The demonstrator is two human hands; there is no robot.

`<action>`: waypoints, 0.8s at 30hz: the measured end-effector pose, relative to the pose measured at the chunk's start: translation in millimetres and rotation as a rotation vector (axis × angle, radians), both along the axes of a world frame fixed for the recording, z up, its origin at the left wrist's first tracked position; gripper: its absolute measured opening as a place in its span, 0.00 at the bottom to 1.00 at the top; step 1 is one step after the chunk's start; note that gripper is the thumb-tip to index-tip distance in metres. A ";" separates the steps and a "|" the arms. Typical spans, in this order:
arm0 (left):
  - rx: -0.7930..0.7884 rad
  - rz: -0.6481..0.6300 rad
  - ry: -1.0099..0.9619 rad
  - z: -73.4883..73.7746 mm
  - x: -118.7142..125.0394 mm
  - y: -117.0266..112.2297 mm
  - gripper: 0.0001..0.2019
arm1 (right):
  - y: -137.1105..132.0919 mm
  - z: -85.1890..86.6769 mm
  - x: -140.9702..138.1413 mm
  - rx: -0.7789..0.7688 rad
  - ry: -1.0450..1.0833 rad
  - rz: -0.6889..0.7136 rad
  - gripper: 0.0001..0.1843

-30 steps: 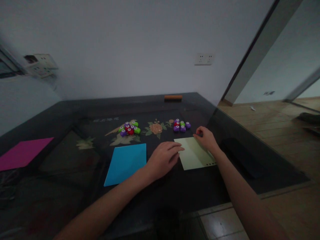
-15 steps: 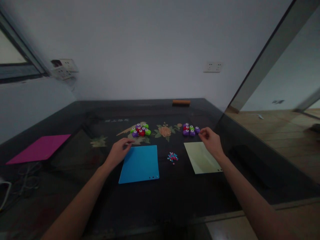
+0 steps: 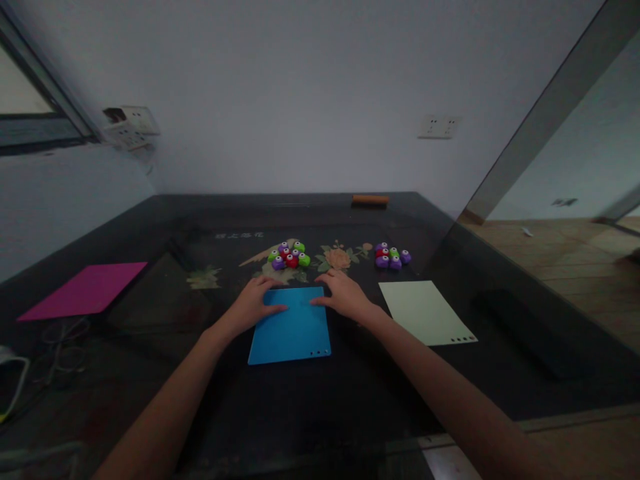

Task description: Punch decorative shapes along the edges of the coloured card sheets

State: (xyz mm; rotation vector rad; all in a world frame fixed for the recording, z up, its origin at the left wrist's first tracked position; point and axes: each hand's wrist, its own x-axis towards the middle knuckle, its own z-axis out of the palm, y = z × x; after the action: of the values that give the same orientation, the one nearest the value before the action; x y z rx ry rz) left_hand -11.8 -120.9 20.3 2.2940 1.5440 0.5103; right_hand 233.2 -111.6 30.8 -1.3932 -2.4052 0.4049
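Note:
A blue sheet (image 3: 290, 330) with small holes near its front right corner lies flat in front of me. My left hand (image 3: 251, 305) is at its far left corner, the thumb stretched over the sheet and the other fingers beyond the far edge. Mirroring it, my right hand (image 3: 346, 295) is at the far right corner with thumb and fingers apart. Both hands are open, and whether they press on the sheet I cannot tell. Just beyond it sits a cluster of green, red and purple eyeball-topped pieces (image 3: 287, 256). The small colourful bits seen earlier are hidden behind my right hand or forearm.
To the right lie a pale yellow-green sheet (image 3: 425, 310) and a second cluster of eyeball-topped pieces (image 3: 391, 257). A magenta sheet (image 3: 87, 290) is at the far left, above some cables (image 3: 63, 353). An orange-brown roll (image 3: 370, 200) rests at the table's back edge.
My right hand has left the right cluster and moved left to the blue sheet's far right corner. My left hand has shifted slightly, its fingers now spread over the far left corner.

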 end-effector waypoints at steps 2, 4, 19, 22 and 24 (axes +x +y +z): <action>-0.019 0.013 0.024 -1.2 1.1 0.5 0.28 | 2.1 -2.3 -5.5 -0.001 -0.055 0.012 0.30; -0.023 0.021 0.023 -2.6 1.8 1.3 0.28 | 4.8 -5.1 -8.5 0.001 -0.073 0.021 0.31; 0.041 -0.013 0.019 -7.1 -0.4 4.9 0.26 | 1.6 -8.1 -9.0 -0.019 -0.039 -0.018 0.32; 0.039 -0.016 0.007 -8.6 -1.0 4.9 0.26 | -1.6 -8.0 -8.8 0.014 -0.028 -0.017 0.30; 0.044 -0.021 -0.006 -8.4 -0.6 4.5 0.25 | -3.7 -7.3 -9.0 0.031 -0.015 -0.015 0.28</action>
State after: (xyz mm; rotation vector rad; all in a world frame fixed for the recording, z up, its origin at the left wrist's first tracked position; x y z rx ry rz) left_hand -12.4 -116.4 11.9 2.3364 1.5191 0.5499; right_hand 224.2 -115.2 23.5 -1.4048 -2.4008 0.3530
